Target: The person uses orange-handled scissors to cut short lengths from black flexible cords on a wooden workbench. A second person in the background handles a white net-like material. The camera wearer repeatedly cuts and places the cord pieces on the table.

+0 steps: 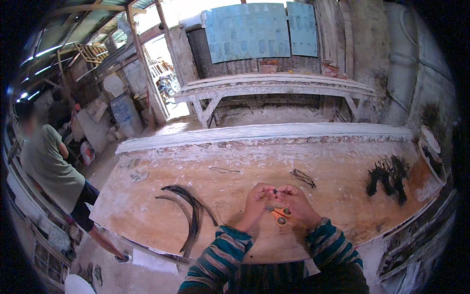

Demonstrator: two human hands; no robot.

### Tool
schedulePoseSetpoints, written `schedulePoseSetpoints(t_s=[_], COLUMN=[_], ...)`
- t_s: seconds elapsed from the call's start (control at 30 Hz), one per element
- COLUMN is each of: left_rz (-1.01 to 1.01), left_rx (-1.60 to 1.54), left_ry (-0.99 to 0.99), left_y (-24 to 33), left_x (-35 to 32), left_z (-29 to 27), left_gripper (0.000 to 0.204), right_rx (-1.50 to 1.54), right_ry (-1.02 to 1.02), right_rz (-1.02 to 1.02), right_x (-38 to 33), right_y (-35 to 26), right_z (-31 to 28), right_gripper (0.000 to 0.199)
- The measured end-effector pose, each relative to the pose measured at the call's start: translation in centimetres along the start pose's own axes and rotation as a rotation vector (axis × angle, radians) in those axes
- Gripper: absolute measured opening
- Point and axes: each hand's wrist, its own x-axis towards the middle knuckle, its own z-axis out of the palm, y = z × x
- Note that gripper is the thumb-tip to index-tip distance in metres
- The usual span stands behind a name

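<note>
Above the wooden worktable (161,220), my left hand (256,200) and my right hand (296,202) meet fingertip to fingertip. Pinched between them is a small black piece (275,191), too small to name and mostly hidden by the fingers. Right below my hands lie scissors (281,214) with orange handles, flat on the wood. A small bundle of thin black strands (303,178) rests just beyond my right hand. To the left of my left hand, several long curved black strips (194,210), rubber-like, are piled loosely.
A heap of black stringy pieces (389,177) lies at the right, beside a tipped, dusty bucket (427,169). Along the table's far edge runs a whitish board (264,135). A long bench (274,88) stands farther back. Another person (51,161) stands left of the table.
</note>
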Motion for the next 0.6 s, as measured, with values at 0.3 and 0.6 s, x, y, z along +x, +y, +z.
schedulePoseSetpoints(t_s=[0.3,0.6], left_rz=[-0.147,-0.203], left_rx=[-0.104,-0.127], left_ry=[-0.096,-0.128], left_y=[0.7,1.1], left_x=[0.0,0.1], left_z=[-0.7,-0.5], left_gripper=[0.018,0.021], right_rx=[-0.014,-0.147], right_ry=[0.075,0.044], right_rz=[0.026,-0.131], right_x=[-0.2,0.4], right_y=[-0.9,-0.1], right_z=[0.9,0.5], right_gripper=[0.008,0.008])
